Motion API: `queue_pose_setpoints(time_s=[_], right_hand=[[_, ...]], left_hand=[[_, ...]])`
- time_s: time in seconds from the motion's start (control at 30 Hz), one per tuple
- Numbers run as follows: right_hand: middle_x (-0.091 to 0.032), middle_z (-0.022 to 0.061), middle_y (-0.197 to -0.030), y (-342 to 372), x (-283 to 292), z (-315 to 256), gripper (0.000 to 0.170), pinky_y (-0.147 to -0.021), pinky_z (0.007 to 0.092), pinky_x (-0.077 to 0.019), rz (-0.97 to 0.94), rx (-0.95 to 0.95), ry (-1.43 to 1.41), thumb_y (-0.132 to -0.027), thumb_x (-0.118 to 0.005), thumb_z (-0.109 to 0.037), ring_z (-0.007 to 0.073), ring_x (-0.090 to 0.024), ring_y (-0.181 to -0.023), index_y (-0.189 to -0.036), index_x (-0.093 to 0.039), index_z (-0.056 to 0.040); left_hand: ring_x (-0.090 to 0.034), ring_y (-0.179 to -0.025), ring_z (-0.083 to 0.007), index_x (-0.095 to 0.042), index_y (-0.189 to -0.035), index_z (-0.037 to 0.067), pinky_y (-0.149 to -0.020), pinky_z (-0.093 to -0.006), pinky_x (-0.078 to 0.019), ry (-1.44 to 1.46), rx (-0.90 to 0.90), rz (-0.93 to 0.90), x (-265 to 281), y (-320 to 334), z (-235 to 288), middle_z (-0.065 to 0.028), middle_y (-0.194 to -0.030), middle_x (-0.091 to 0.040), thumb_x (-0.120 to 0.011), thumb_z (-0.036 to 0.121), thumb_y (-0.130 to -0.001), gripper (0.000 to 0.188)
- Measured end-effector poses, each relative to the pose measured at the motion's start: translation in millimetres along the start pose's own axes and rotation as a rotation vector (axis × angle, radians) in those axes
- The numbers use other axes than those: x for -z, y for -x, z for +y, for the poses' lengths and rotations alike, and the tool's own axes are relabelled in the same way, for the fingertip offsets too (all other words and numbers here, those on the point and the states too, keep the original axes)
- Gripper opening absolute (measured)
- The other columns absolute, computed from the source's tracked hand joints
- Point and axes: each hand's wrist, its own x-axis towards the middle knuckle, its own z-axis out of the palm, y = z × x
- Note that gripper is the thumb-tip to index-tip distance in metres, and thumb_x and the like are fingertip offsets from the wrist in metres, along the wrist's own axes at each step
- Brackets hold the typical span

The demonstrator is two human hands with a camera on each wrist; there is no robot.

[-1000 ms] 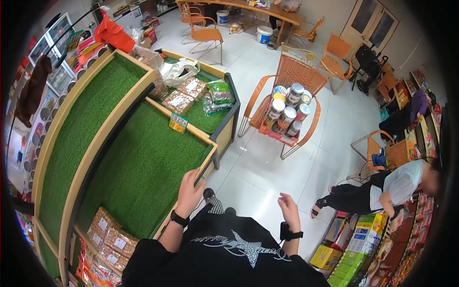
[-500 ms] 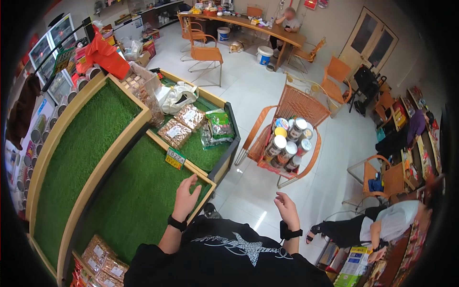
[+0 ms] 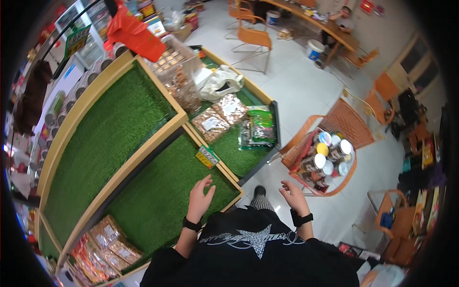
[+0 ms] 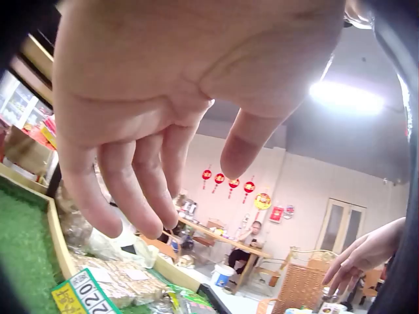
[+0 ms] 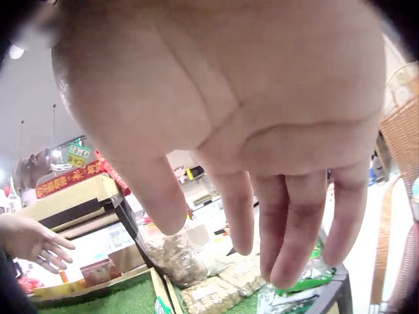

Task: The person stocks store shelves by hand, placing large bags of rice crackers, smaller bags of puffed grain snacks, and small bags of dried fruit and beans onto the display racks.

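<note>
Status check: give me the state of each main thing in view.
Left hand: empty, fingers relaxed
Right hand: empty, fingers relaxed
Jars on the chair: upright, capped
White bag: crumpled
Two brown packs beside it: lying flat
Ceiling light: on

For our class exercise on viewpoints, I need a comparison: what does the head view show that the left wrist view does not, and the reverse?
Only head: the star print on the black shirt, and the labelled packs at lower left.
Only left wrist: a lit ceiling lamp and a row of red hanging ornaments.
Both: the left hand, the right hand, a green-and-yellow price tag and a wicker chair.
</note>
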Motion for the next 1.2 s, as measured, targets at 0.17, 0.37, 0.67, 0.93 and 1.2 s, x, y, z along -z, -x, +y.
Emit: queue_pose_setpoints(time_s=[0.17, 0.37, 0.67, 0.93, 1.2], right_hand=[[-0.056, 0.0168, -0.097, -100, 5, -9, 0.033, -0.074, 0.0342, -0.0444, -0.156, 0.211, 0.033, -0.076, -0.056, -0.019, 0.028, -0.056, -0.086, -0.103, -0.051, -0.0008], [-0.057, 0.0081, -0.092, -251, -19, 18, 0.029, -0.07, 0.0256, -0.0433, -0.492, 0.024, -0.463, -0.081, -0.052, -0.019, 0.0152, -0.055, -0.08, -0.103, -0.053, -0.0012], [-0.056, 0.0078, -0.089, -417, -63, 34, 0.042, -0.07, 0.0263, -0.0411, -0.724, -0.025, -0.315, -0.078, -0.053, -0.028, 0.0155, -0.051, -0.076, -0.109, -0.049, 0.0009], [-0.049, 0.0227, -0.113, -497, -100, 49, 0.051, -0.089, 0.0339, -0.0359, -0.5, 0.07, -0.053, -0.075, -0.054, -0.027, 0.0316, -0.047, -0.107, -0.116, -0.044, 0.0015], [-0.054, 0.0202, -0.1, -548, -135, 89, 0.05, -0.081, 0.036, -0.0398, -0.557, 0.029, 0.057, -0.073, -0.055, -0.029, 0.0333, -0.052, -0.092, -0.11, -0.048, 0.0032]], left_hand=[[-0.055, -0.087, -0.0222, -0.05, -0.111, 0.001, -0.078, -0.0324, -0.0427, 0.072, 0.233, 0.164, -14, -6, -18, -0.0125, -0.096, -0.058, -0.056, 0.013, -0.078, 0.036], [-0.055, -0.089, -0.0201, -0.05, -0.111, 0.001, -0.079, -0.0299, -0.0428, 0.029, 0.306, 0.181, -54, -73, 4, -0.0129, -0.096, -0.058, -0.055, 0.013, -0.079, 0.034], [-0.055, -0.091, -0.0192, -0.05, -0.111, 0.003, -0.081, -0.0289, -0.0417, 0.191, 0.31, 0.205, -86, -223, 54, -0.0108, -0.099, -0.057, -0.052, 0.013, -0.081, 0.031], [-0.055, -0.094, -0.0214, -0.05, -0.112, 0.001, -0.082, -0.03, -0.0415, 0.283, 0.573, 0.083, -146, -327, -72, -0.0121, -0.1, -0.057, -0.054, 0.021, -0.079, 0.039], [-0.038, -0.114, -0.0275, -0.04, -0.12, 0.001, -0.092, -0.0351, -0.0323, 0.369, 0.83, 0.046, -210, -332, -147, -0.0156, -0.12, -0.04, -0.055, 0.023, -0.076, 0.051]])
